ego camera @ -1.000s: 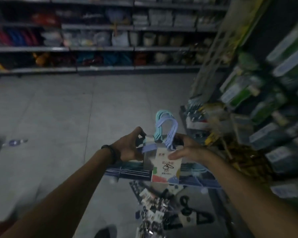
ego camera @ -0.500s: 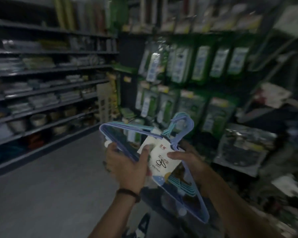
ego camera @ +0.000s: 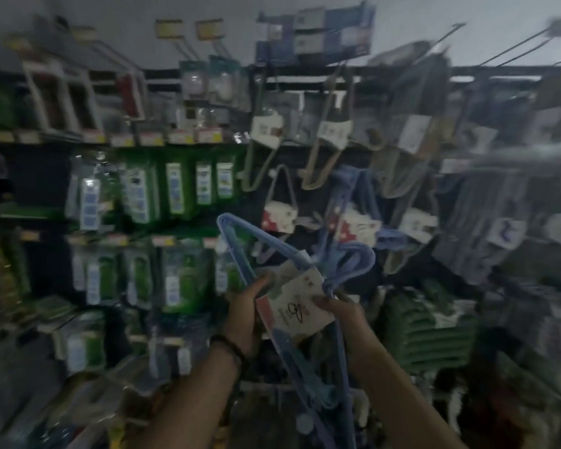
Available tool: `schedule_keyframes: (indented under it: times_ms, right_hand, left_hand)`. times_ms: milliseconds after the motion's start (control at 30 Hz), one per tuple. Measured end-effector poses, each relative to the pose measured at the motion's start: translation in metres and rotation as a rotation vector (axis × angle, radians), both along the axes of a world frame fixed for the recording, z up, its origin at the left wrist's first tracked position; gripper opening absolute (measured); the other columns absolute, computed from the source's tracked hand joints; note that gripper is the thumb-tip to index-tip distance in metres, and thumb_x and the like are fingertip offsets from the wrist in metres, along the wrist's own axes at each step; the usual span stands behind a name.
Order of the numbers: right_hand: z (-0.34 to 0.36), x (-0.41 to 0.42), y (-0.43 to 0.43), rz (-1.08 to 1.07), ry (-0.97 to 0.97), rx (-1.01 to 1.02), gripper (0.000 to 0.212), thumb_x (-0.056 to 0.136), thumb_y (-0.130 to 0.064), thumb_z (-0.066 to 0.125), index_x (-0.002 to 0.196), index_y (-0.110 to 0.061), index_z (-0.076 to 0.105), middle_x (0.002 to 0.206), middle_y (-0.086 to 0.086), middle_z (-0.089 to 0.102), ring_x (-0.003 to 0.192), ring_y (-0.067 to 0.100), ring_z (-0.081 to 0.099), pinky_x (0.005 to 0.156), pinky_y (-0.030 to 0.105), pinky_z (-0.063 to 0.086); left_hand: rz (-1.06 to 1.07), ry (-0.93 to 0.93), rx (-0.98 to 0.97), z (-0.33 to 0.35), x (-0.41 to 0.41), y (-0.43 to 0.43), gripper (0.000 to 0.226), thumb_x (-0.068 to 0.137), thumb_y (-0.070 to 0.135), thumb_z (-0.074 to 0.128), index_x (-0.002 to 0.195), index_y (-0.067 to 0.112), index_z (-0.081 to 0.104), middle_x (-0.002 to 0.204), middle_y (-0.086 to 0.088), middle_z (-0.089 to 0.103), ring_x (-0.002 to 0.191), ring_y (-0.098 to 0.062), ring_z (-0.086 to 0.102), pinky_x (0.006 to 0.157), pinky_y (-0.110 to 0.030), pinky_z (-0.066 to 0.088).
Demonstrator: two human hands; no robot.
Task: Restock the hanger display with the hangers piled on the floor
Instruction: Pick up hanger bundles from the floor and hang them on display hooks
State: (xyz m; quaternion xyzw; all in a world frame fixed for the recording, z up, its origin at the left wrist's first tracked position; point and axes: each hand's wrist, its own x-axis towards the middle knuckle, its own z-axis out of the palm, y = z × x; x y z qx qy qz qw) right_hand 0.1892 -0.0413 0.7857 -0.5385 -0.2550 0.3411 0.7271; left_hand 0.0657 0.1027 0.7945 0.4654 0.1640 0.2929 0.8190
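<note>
A bundle of blue hangers [ego camera: 266, 241] with a white paper label [ego camera: 297, 301] is held tilted in front of the display, its hooks pointing up and to the right. My left hand [ego camera: 245, 314] grips the bundle at the label's left edge. My right hand [ego camera: 339, 311] pinches the label's right side just under the hooks. Beyond it, the hanger display [ego camera: 347, 157] carries beige, grey and blue hanger bundles on metal pegs. The view is motion-blurred.
Green packaged goods [ego camera: 175, 189] fill the shelves to the left of the display. Long bare pegs [ego camera: 512, 47] stick out at the upper right. A stack of green items [ego camera: 428, 328] sits low on the right.
The view swung up from the floor and aisle to face the hanger display. Both hands kept hold of the blue bundle and raised it toward the pegs.
</note>
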Motion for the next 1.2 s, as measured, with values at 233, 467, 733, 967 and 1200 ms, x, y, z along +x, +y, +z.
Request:
schedule_keyframes:
  times_ms: [233, 467, 733, 967, 1200]
  right_hand:
    - [0.038, 0.131, -0.141, -0.193, -0.157, -0.034, 0.062, 0.075, -0.033, 0.089, 0.122, 0.003, 0.072, 0.114, 0.023, 0.076, 0.101, 0.041, 0.074, 0.083, 0.046, 0.060]
    - [0.100, 0.218, -0.266, -0.699, -0.968, -0.792, 0.077, 0.077, -0.097, 0.040, 0.091, -0.026, 0.069, 0.078, -0.003, 0.072, 0.067, 0.013, 0.068, 0.061, 0.034, 0.058]
    - [0.184, 0.297, -0.277, -1.001, -1.473, -0.719, 0.054, 0.093, -0.067, 0.053, 0.126, -0.026, 0.047, 0.118, 0.000, 0.059, 0.104, 0.026, 0.063, 0.080, 0.038, 0.053]
    - [0.219, 0.385, -0.230, -0.977, -1.367, -0.596, 0.015, 0.099, -0.037, 0.058, 0.106, -0.026, 0.052, 0.095, 0.001, 0.064, 0.077, 0.025, 0.065, 0.067, 0.044, 0.060]
    - [0.251, 0.460, -0.241, -0.921, -1.205, -0.460, 0.012, 0.105, -0.029, 0.059, 0.092, -0.028, 0.058, 0.080, -0.004, 0.071, 0.062, 0.007, 0.070, 0.050, 0.025, 0.058]
  left_hand:
    - [0.080, -0.096, 0.176, 0.050, 0.156, -0.128, 0.036, 0.086, 0.014, 0.068, 0.119, 0.001, 0.073, 0.113, -0.027, 0.074, 0.103, -0.046, 0.072, 0.089, -0.061, 0.059]
    - [0.149, -0.063, 0.332, 0.093, 0.304, -0.207, 0.057, 0.065, 0.033, 0.076, 0.115, 0.006, 0.065, 0.105, -0.031, 0.070, 0.086, -0.047, 0.073, 0.067, -0.068, 0.059]
    - [0.165, -0.100, 0.546, 0.137, 0.394, -0.242, 0.043, 0.066, 0.026, 0.076, 0.099, 0.007, 0.055, 0.088, -0.020, 0.062, 0.073, -0.034, 0.065, 0.059, -0.045, 0.055]
    - [0.041, -0.170, 0.741, 0.175, 0.462, -0.214, 0.068, 0.060, 0.048, 0.091, 0.113, 0.018, 0.061, 0.103, -0.013, 0.074, 0.089, -0.033, 0.076, 0.073, -0.056, 0.064]
    - [-0.034, -0.089, 1.106, 0.231, 0.518, -0.196, 0.054, 0.085, 0.073, 0.056, 0.064, 0.023, 0.053, 0.046, 0.013, 0.049, 0.042, -0.004, 0.049, 0.051, -0.023, 0.040]
